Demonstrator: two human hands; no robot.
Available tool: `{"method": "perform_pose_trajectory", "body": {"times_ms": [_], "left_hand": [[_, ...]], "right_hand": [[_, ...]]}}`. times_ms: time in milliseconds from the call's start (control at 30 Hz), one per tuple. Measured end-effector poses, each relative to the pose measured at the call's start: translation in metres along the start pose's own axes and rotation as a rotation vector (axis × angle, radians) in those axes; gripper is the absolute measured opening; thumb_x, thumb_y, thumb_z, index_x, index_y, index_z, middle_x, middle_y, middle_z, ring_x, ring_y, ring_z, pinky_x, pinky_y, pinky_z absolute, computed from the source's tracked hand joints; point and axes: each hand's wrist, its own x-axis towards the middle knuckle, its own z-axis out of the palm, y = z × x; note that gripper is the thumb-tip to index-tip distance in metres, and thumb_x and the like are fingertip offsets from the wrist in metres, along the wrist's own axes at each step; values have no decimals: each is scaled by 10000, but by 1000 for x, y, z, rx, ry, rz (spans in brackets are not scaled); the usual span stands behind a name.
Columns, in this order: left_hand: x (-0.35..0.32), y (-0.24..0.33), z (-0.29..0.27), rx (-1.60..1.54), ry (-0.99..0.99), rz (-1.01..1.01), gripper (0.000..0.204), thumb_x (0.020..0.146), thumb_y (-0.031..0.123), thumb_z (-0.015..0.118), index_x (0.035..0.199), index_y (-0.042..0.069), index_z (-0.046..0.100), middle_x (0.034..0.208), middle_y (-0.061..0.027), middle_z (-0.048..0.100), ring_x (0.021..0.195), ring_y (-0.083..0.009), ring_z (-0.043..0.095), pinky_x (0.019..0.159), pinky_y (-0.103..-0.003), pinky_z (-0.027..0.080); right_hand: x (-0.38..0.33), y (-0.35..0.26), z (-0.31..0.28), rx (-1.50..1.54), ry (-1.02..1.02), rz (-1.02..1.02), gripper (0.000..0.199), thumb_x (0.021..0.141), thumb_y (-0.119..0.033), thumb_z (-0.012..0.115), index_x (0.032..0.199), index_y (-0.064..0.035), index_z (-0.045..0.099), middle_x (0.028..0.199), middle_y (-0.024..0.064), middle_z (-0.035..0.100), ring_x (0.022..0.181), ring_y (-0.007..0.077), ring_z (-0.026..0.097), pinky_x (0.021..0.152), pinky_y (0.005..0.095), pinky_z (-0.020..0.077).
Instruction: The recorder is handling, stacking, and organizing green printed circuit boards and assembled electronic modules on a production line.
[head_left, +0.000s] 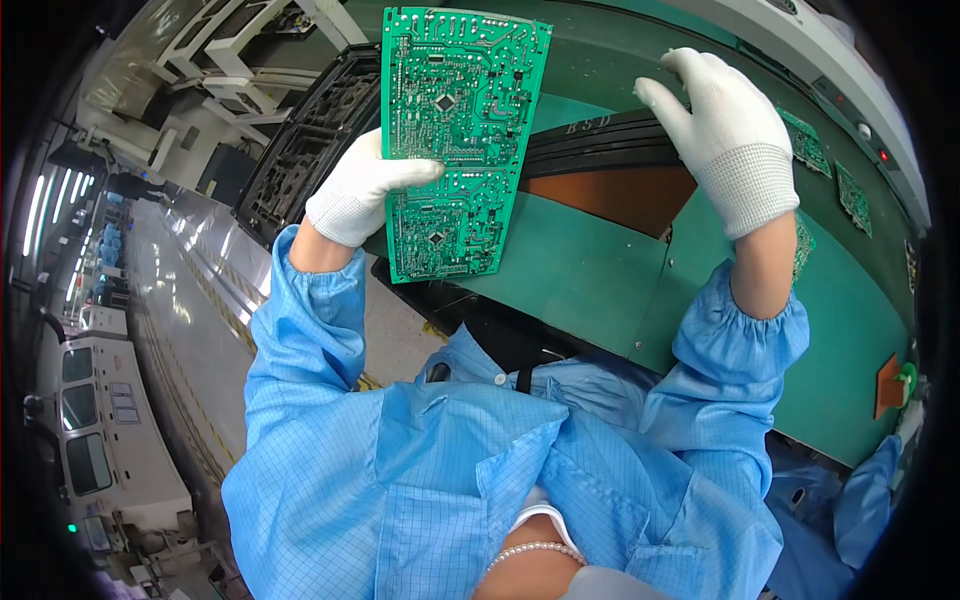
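Note:
My left hand (372, 188), in a white knit glove, grips a green circuit board (462, 120) by its left edge. The thumb lies across the board's face and the other fingers are hidden behind it. The board is a tall panel, held up with its solder side showing, and carries two similar halves with a small dark square chip on each. Off to the right, my right hand (728, 130), gloved the same way, is raised over the bench with nothing in it. Its thumb and fingers are apart and bent a little.
A black slotted rack (310, 140) stands left of the board. Black stacked strips (600, 140) lie on the green bench (570, 260) behind it. Several smaller circuit boards (852, 200) rest at the far right, beside a pale rail (850, 110). A blue sleeve (868, 500) shows at lower right.

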Motion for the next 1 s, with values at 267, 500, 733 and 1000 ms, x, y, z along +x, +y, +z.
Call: {"method": "perform_pose_trajectory", "body": {"times_ms": [267,500,733,1000], "left_hand": [[3,4,-10,23,-14,-76,444,824,66,744,1239,-29,619,1160,-120,700,1001,-191,672,918,-347,530],[5,14,-2,129,-40,-33,421,825,56,747,1225,-19,636,1125,-103,715,976,-186,673,911,-344,529],[15,25,7,498,-113,74,388,868,77,720,1230,-30,633,1098,-81,719,971,-143,653,891,-310,529],[80,26,24,877,-463,234,392,878,84,680,1247,-36,622,1050,-72,718,932,-130,621,887,-307,514]], "right_hand": [[4,3,26,-13,-62,-44,405,964,-414,587,972,-13,647,926,190,691,896,354,684,810,447,558],[1,5,23,60,-228,41,483,1003,-445,492,945,4,660,863,229,700,842,399,687,775,483,554],[-6,21,16,77,3,93,210,984,-238,549,928,-81,677,814,143,708,658,340,673,595,411,550],[-35,41,-11,-242,420,-234,221,918,-78,633,1136,-47,644,875,141,628,776,318,632,670,388,513]]}}
